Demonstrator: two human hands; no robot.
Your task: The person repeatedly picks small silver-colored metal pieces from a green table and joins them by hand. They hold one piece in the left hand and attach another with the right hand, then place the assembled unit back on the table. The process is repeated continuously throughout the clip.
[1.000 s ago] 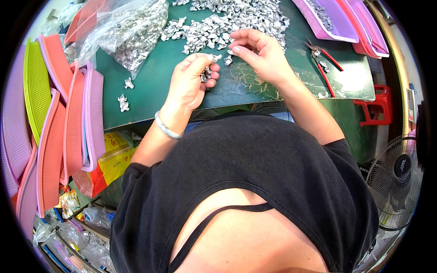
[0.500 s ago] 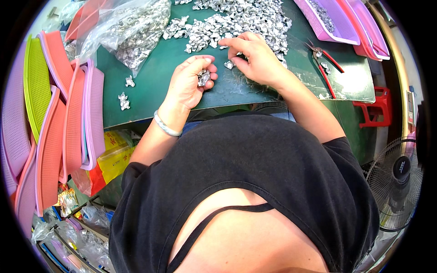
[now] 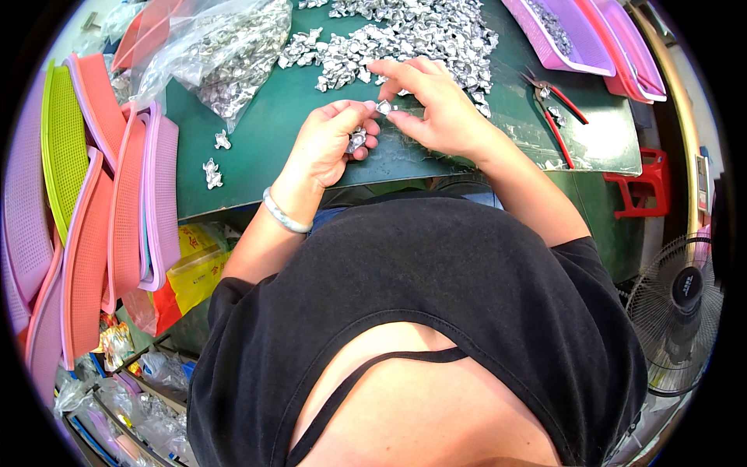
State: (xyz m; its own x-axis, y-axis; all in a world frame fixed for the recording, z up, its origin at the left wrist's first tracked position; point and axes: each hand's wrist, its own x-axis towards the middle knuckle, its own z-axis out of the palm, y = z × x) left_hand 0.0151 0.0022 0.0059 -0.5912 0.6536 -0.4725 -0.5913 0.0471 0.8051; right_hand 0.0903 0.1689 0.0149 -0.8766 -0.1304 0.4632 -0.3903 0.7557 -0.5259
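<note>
The left hand [image 3: 331, 134] curls its fingers around small silver pieces [image 3: 356, 140] above the green table [image 3: 261, 159], near its front edge. Another silver piece [image 3: 384, 107] sits between both hands' fingertips (which hand grips it, I cannot tell), while the right hand [image 3: 428, 109] holds its forefinger wide of its thumb, beside a heap [image 3: 428, 31] of similar metal pieces.

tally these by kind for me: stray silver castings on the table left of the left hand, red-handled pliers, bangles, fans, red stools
Stray silver castings left of the left hand: 2
Red-handled pliers: 1
Bangle: 1
Black wire-guard fan: 1
Red plastic stool: 1
Total: 6
</note>
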